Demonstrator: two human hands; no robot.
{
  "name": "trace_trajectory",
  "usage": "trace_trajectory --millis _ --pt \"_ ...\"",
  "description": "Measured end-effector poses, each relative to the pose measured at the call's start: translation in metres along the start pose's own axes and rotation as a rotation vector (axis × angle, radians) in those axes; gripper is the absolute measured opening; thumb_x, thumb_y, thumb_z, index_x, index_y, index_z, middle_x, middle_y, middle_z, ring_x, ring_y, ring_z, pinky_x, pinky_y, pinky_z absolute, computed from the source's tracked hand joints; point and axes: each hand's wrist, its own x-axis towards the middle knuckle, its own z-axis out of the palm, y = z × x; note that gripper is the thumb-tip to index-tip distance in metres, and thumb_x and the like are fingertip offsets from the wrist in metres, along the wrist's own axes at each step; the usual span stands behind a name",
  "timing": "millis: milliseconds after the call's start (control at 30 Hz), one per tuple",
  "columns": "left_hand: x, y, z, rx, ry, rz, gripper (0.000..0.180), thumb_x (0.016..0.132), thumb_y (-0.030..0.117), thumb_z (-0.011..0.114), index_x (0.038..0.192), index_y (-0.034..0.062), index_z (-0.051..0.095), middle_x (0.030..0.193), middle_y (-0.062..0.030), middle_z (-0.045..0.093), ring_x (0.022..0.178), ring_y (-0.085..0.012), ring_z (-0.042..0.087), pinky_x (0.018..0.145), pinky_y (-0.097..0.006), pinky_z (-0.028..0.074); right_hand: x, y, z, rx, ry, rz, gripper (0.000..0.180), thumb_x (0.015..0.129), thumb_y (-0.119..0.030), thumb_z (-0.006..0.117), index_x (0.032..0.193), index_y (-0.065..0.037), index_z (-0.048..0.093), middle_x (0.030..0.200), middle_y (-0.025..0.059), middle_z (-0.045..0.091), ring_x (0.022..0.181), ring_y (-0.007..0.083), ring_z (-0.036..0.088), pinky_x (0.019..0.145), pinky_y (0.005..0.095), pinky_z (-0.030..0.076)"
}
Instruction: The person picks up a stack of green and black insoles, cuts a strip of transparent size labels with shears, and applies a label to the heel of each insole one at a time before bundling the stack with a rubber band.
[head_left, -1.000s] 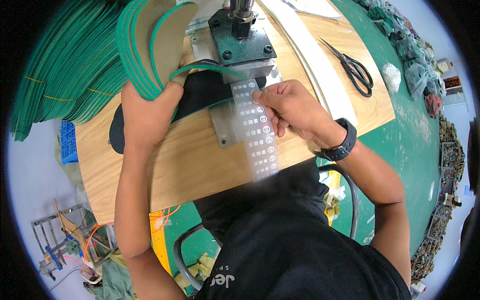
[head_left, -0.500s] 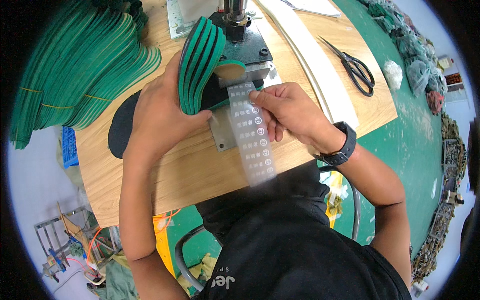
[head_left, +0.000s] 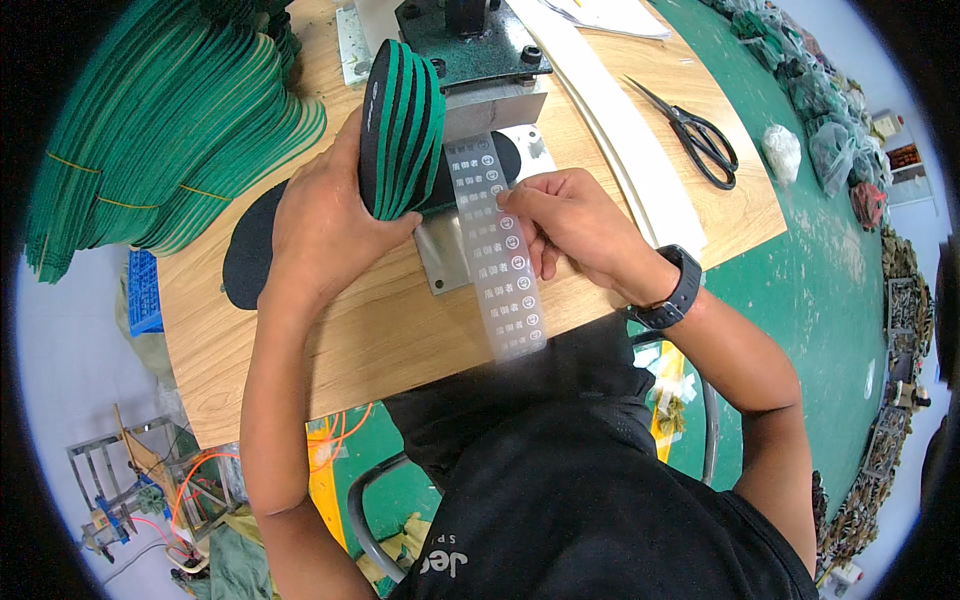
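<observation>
Press head [head_left: 492,112] sits higher than earlier. Left: green pile [head_left: 170,120] untouched; left hand [head_left: 330,225] grips bundle [head_left: 405,130]; insole [head_left: 252,250] placed flat, strip [head_left: 500,240] not yet off, any mark unseen; right hand [head_left: 575,215] pinches strip's right edge.

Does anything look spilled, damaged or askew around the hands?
Nothing stands out: the left hand holds a stack of green-and-black insoles; the right hand pinches the clear printed strip over a black insole.
</observation>
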Motion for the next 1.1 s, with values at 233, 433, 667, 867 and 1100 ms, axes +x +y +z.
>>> trace_trajectory --millis 233,433,667,867,1100 --pt "0.001 -0.004 0.005 0.033 0.040 0.082 0.090 0.058 0.018 0.080 0.137 0.0061 0.039 0.103 -0.0225 0.063 0.095 -0.0381 0.060 0.083 -0.040 0.047 0.005 0.001 -0.004 -0.043 -0.032 0.031 0.029 0.093 -0.017 0.054 0.071 0.001 0.059 0.057 0.0064 0.060 0.041 0.0114 0.057 0.035 0.0195 0.044" --pt "0.000 0.002 0.003 0.005 -0.001 0.004 0.088 0.058 0.019 0.080 0.135 0.0057 0.041 0.102 -0.0223 0.063 0.095 -0.0371 0.061 0.083 -0.040 0.048 0.006 0.003 -0.005 -0.040 -0.041 0.024 0.028 0.094 -0.017 0.054 0.073 0.000 0.059 0.056 0.0058 0.060 0.041 0.0117 0.057 0.035 0.0201 0.044" --pt "0.000 0.007 0.000 0.002 0.044 0.044 0.081 0.061 0.017 0.075 0.134 0.0038 0.043 0.092 -0.0206 0.064 0.084 -0.0362 0.062 0.076 -0.041 0.050 0.000 0.006 -0.008 -0.013 0.029 -0.031 0.027 0.093 -0.018 0.054 0.073 -0.001 0.058 0.057 0.0053 0.058 0.042 0.0110 0.054 0.037 0.0203 0.044" --pt "-0.001 0.004 -0.011 -0.147 0.016 -0.086 0.064 0.064 0.014 0.066 0.126 0.0023 0.051 0.070 -0.0155 0.060 0.065 -0.0254 0.062 0.067 -0.032 0.049 -0.010 0.010 -0.017 0.218 0.120 -0.058 0.028 0.094 -0.019 0.054 0.072 -0.002 0.057 0.057 0.0044 0.057 0.043 0.0105 0.053 0.038 0.0202 0.041" --pt "-0.012 -0.024 -0.009 -0.578 0.328 -0.132 0.024 0.071 0.008 0.066 0.093 -0.0017 0.064 0.080 -0.0030 0.065 0.073 -0.0081 0.057 0.068 -0.025 0.047 0.010 -0.003 -0.011 -0.089 -0.011 0.033 0.030 0.095 -0.020 0.053 0.072 -0.002 0.059 0.055 0.0032 0.057 0.042 0.0093 0.055 0.035 0.0179 0.041"
